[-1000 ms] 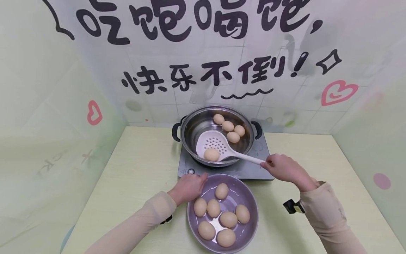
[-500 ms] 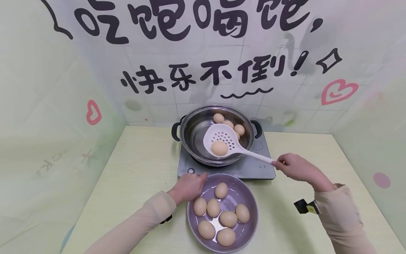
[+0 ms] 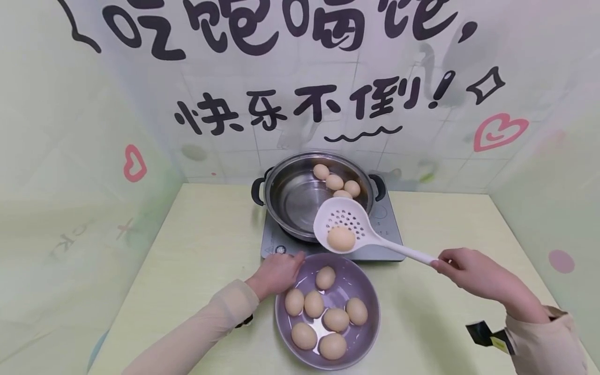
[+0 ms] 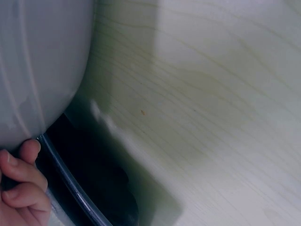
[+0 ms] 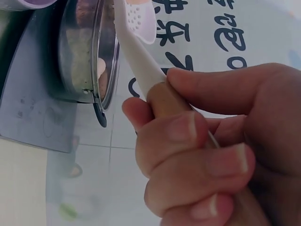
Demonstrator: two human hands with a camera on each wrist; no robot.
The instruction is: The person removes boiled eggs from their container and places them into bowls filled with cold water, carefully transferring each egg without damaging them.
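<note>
My right hand (image 3: 473,273) grips a white slotted spoon (image 3: 344,213); in the right wrist view, its fingers curl round the wooden handle (image 5: 170,101). One brown egg (image 3: 341,238) lies in the spoon's perforated bowl, over the gap between the pot's front rim and the purple bowl. With my left hand (image 3: 278,273) I hold the far left rim of that purple bowl (image 3: 370,284), where several eggs (image 3: 336,320) sit. The left wrist view shows curled fingertips (image 4: 30,149) against the bowl's outside. Inside the steel pot (image 3: 292,192), more eggs (image 3: 334,182) rest at the back right.
The pot stands on a flat grey induction cooker (image 3: 382,245), its black handles (image 3: 258,191) jutting out on both sides. Pale wood tabletop (image 3: 201,234) stretches left and right. Behind, a printed wall sheet (image 3: 225,156) with black lettering borders the table.
The slotted spoon, carrying its egg, has risen from within the pot and come right and toward me, past the front rim. My left hand keeps its hold on the bowl.
</note>
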